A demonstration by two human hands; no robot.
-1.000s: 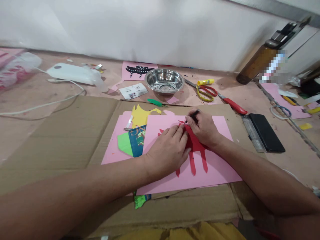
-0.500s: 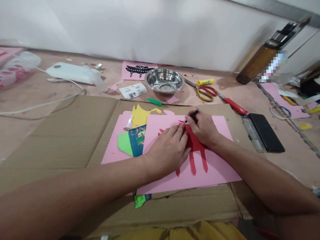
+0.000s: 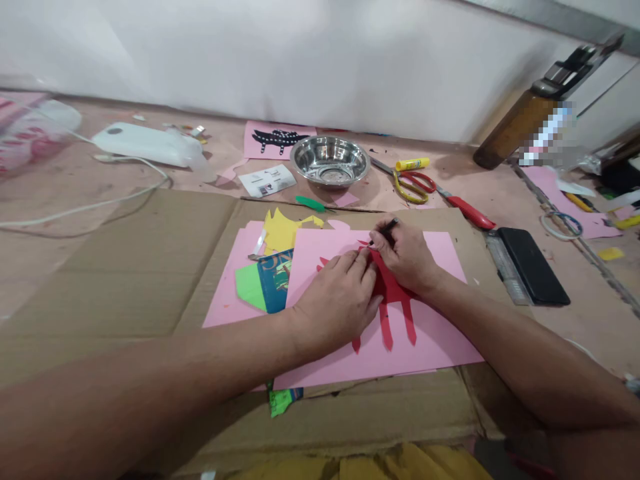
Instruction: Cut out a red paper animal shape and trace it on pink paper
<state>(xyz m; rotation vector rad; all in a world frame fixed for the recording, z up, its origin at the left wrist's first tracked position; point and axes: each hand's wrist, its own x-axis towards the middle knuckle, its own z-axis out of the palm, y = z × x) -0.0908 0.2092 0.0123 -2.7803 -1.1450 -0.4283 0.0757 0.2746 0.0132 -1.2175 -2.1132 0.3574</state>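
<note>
A red paper cutout with several pointed legs lies on a pink paper sheet. My left hand rests flat over the left part of the cutout, fingers stretched out and pressing down. In my right hand is a slim black pen, pinched between thumb and fingers. Its tip points down at the cutout's upper edge, close to my left fingertips. My hands hide much of the cutout's upper and left portion. I cannot tell whether the tip touches the paper.
Under the sheet lies brown cardboard, with yellow paper scraps and a blue-green card to the left. Behind stand a steel bowl, scissors and a glue stick. A red-handled knife and black phone lie right.
</note>
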